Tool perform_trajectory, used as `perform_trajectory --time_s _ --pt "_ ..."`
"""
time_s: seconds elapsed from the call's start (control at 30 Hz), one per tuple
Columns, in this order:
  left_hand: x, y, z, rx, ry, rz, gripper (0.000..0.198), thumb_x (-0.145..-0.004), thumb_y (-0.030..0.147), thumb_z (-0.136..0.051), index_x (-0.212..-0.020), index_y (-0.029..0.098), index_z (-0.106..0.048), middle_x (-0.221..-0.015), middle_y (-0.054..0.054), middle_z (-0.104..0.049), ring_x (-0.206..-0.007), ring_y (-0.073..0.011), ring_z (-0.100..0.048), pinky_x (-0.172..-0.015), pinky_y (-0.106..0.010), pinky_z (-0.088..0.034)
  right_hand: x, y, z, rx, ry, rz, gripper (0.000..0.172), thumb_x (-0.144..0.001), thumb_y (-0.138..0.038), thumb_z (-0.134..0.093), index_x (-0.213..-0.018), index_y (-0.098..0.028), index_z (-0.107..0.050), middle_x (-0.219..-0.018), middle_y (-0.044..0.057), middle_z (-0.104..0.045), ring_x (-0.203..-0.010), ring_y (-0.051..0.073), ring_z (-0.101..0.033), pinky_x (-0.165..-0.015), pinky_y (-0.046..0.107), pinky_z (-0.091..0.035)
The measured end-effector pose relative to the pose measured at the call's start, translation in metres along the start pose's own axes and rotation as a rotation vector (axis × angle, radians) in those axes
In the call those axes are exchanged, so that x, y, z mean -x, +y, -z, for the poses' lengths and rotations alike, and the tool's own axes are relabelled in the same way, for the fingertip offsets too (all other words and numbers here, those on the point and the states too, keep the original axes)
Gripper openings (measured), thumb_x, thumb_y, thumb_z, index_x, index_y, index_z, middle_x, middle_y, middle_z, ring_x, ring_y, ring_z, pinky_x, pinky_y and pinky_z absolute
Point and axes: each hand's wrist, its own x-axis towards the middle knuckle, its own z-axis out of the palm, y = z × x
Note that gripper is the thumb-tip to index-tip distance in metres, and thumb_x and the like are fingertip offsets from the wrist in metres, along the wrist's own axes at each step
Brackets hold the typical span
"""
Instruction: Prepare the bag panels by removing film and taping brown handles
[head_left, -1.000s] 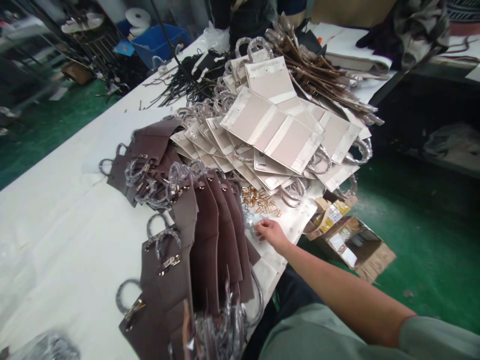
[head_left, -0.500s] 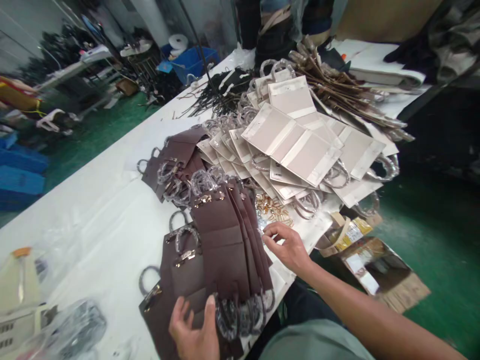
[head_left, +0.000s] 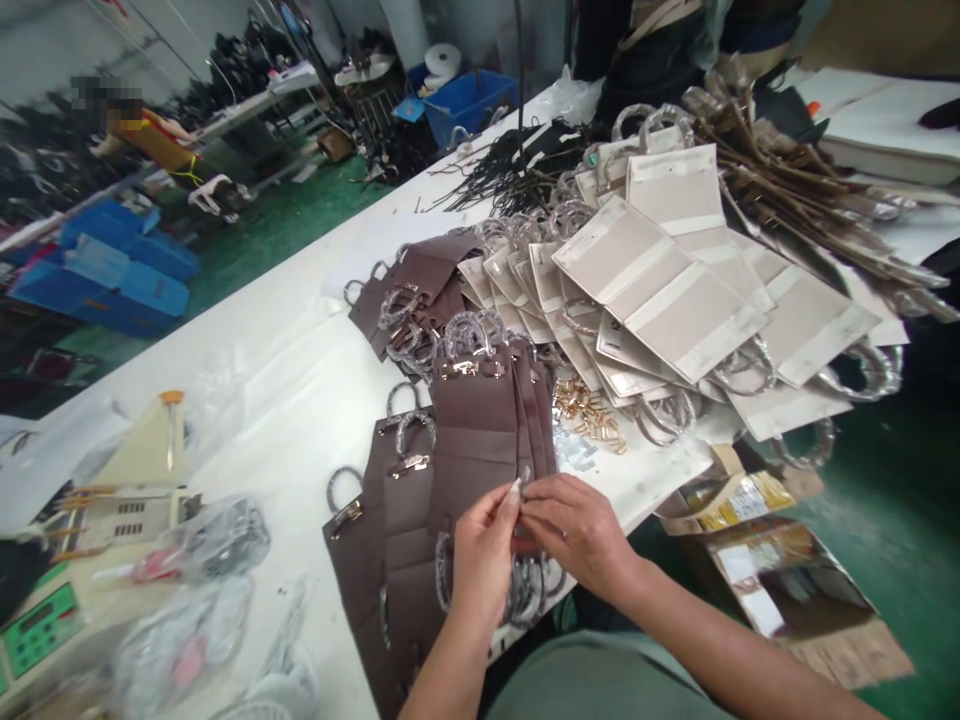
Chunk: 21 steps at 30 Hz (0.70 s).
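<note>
My left hand (head_left: 484,550) and my right hand (head_left: 577,525) meet fingertip to fingertip, both pinched closed. A small pale piece shows at the fingertips, too small to name. Below them lie dark brown bag panels (head_left: 476,430) in a stack, with wrapped loop handles and gold metal fittings. More brown panels (head_left: 409,500) lie fanned out to the left of the stack. Just beyond my right hand is a pile of small gold metal pieces (head_left: 589,412), with small clear or bluish pieces (head_left: 574,450) beside it.
Beige panels with wrapped handles (head_left: 664,290) are heaped at the right, brown wrapped strips (head_left: 795,190) behind them. Black cords (head_left: 517,165) lie at the back. Plastic bags (head_left: 225,540) and a green device (head_left: 41,630) sit left. A cardboard box (head_left: 810,600) stands below the table's edge.
My left hand has moved up and right from over the brown panels, its fingers closing. Now it meets my right hand above the stack. The view has shifted left.
</note>
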Motion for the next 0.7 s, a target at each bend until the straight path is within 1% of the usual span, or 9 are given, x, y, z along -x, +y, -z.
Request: perform_trajectory --time_s 0.07,0.17,0.23,0.33,0.43,0.5,0.57,0.63,0.7 --pt "0.001 0.002 0.002 -0.015 -0.003 0.0 0.043 -0.082 0.049 -0.076 -0.105 0.014 -0.076 -0.094 -0.009 -0.076 -0.074 -0.0201 -0.07 -0.053 -0.024 -0.058 0.0 -0.001 0.004 -0.077 0.012 -0.029 0.014 -0.095 -0.017 -0.066 -0.104 -0.024 -0.073 -0.103 0.007 -0.074 -0.092 0.02 -0.069 -0.082 0.034 -0.058" --pt "0.003 0.008 0.003 -0.027 0.016 0.001 0.038 -0.081 0.048 -0.075 -0.099 0.015 -0.076 -0.087 -0.007 -0.074 -0.074 -0.0197 -0.069 -0.05 -0.023 -0.056 -0.003 -0.001 0.012 -0.168 0.1 -0.137 0.007 -0.093 -0.019 -0.071 -0.097 -0.024 -0.072 -0.098 0.005 -0.073 -0.092 0.019 -0.07 -0.081 0.03 -0.058" --pt "0.005 0.013 0.004 -0.028 0.029 0.004 0.035 -0.081 0.046 -0.074 -0.096 0.014 -0.076 -0.085 -0.006 -0.073 -0.074 -0.0193 -0.069 -0.049 -0.022 -0.055 -0.009 0.0 0.016 -0.217 0.143 -0.233 0.013 -0.092 -0.021 -0.072 -0.104 -0.023 -0.071 -0.101 0.006 -0.071 -0.09 0.018 -0.069 -0.079 0.03 -0.058" --pt "0.01 0.02 0.006 -0.061 -0.01 0.022 0.031 -0.082 0.041 -0.073 -0.096 0.013 -0.077 -0.084 -0.007 -0.073 -0.074 -0.0187 -0.069 -0.05 -0.021 -0.055 -0.021 0.001 0.02 -0.268 0.041 -0.327 0.023 -0.091 -0.024 -0.072 -0.114 -0.023 -0.072 -0.102 0.005 -0.069 -0.081 0.016 -0.067 -0.072 0.028 -0.056" --pt "0.013 0.02 0.009 -0.046 -0.034 0.039 0.03 -0.081 0.037 -0.073 -0.096 0.011 -0.077 -0.084 -0.008 -0.072 -0.072 -0.0173 -0.069 -0.049 -0.02 -0.056 -0.029 -0.002 0.023 -0.262 -0.101 -0.346 0.003 -0.091 -0.024 -0.072 -0.091 -0.023 -0.075 -0.084 0.001 -0.068 -0.077 0.016 -0.064 -0.071 0.027 -0.05" --pt "0.013 0.016 0.013 0.046 -0.032 0.084 0.031 -0.079 0.036 -0.075 -0.093 0.009 -0.076 -0.082 -0.007 -0.071 -0.066 -0.0161 -0.068 -0.047 -0.02 -0.055 -0.031 -0.008 0.027 -0.28 -0.149 -0.336 0.013 -0.092 -0.025 -0.07 -0.08 -0.023 -0.072 -0.079 0.0 -0.067 -0.077 0.016 -0.063 -0.073 0.027 -0.048" --pt "0.011 0.01 0.019 0.18 -0.048 0.174 0.031 -0.075 0.035 -0.077 -0.091 0.008 -0.074 -0.082 -0.008 -0.071 -0.06 -0.0154 -0.067 -0.043 -0.021 -0.055 -0.03 -0.013 0.032 -0.317 -0.17 -0.319 0.018 -0.093 -0.029 -0.069 -0.076 -0.022 -0.07 -0.08 0.0 -0.068 -0.078 0.016 -0.063 -0.074 0.028 -0.048" --pt "0.01 0.002 0.027 0.29 -0.047 0.254 0.034 -0.071 0.034 -0.08 -0.092 0.008 -0.072 -0.088 -0.01 -0.072 -0.058 -0.015 -0.067 -0.042 -0.022 -0.055 -0.028 -0.012 0.037 -0.337 -0.106 -0.357 0.021 -0.092 -0.036 -0.069 -0.076 -0.022 -0.069 -0.081 0.001 -0.068 -0.078 0.017 -0.062 -0.074 0.028 -0.048" --pt "0.013 -0.007 0.036 0.33 -0.008 0.27 0.038 -0.07 0.035 -0.082 -0.095 0.008 -0.072 -0.096 -0.012 -0.073 -0.06 -0.0146 -0.067 -0.043 -0.022 -0.056 -0.025 0.001 0.042 -0.293 0.038 -0.488 0.024 -0.089 -0.045 -0.07 -0.081 -0.022 -0.071 -0.083 0.003 -0.069 -0.075 0.019 -0.062 -0.07 0.03 -0.049"
